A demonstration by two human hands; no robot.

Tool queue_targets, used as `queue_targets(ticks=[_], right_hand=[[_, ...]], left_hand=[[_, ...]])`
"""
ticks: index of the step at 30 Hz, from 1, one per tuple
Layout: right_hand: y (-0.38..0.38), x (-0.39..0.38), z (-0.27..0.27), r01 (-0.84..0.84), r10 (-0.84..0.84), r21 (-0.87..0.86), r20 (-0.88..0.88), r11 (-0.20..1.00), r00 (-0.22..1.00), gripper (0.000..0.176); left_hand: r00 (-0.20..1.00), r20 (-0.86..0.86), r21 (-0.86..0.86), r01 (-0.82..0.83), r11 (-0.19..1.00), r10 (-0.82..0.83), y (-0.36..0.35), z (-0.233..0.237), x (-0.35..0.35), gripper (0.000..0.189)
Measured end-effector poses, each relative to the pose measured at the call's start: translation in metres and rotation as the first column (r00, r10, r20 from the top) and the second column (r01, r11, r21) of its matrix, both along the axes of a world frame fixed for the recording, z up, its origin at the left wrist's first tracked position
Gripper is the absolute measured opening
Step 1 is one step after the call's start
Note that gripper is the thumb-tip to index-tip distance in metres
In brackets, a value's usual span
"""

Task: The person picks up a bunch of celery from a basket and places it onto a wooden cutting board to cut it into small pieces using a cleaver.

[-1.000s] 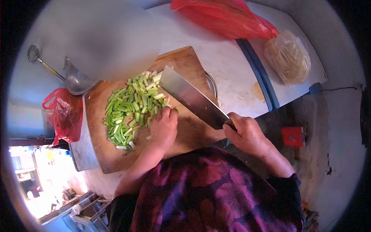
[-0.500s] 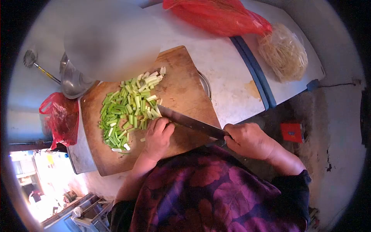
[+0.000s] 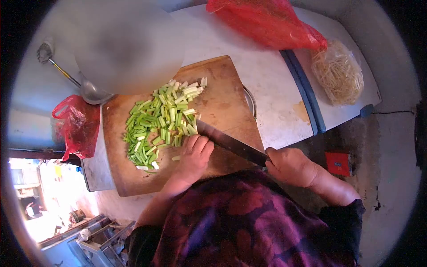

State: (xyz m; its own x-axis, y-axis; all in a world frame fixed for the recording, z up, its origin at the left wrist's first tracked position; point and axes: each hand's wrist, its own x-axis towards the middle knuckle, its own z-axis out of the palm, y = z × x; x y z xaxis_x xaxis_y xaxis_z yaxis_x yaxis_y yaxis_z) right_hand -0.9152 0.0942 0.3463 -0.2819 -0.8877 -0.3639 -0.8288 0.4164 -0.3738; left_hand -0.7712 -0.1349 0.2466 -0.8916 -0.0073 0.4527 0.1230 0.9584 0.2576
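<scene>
Cut celery, in green and pale pieces, is heaped on a wooden cutting board. My left hand rests at the near right edge of the heap, its fingers curled down on some celery beside the blade; the fingertips are partly hidden. A kitchen knife with a long dark blade lies slantwise over the board, its tip among the celery pieces. My right hand is closed round the knife's handle, beyond the board's right edge.
Behind the board lies a red plastic bag, with a clear bag of pale strands to its right. A smaller red bag and a metal bowl stand at the left. A blurred pale shape covers the upper left.
The whole view has shifted, so board, bags and hands sit farther right in it. Both hands and the knife keep nearly the same place over the board.
</scene>
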Motion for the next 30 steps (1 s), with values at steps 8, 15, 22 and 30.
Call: queue_targets(ticks=[8,15,22,30], right_hand=[[0.010,0.006,-0.016,0.275,-0.240,-0.162,0.206,0.948,0.949,0.024],[0.003,-0.002,-0.009,0.339,-0.285,-0.206,0.253,0.918,0.924,0.022],[-0.003,0.001,-0.001,0.188,-0.158,-0.212,0.147,0.959,0.976,0.021],[-0.027,0.014,-0.003,-0.102,0.125,-0.150,0.150,0.983,0.981,0.017]], left_hand=[[0.938,0.079,0.050,-0.341,0.939,0.337,-0.027,0.020,0.043,0.014],[0.708,0.314,0.131,-0.692,0.710,0.632,-0.075,0.017,0.031,0.021],[0.734,0.334,0.199,-0.668,0.718,0.591,-0.088,0.011,0.030,0.018],[0.807,0.299,0.081,-0.553,0.829,0.509,-0.088,0.017,0.033,0.014]])
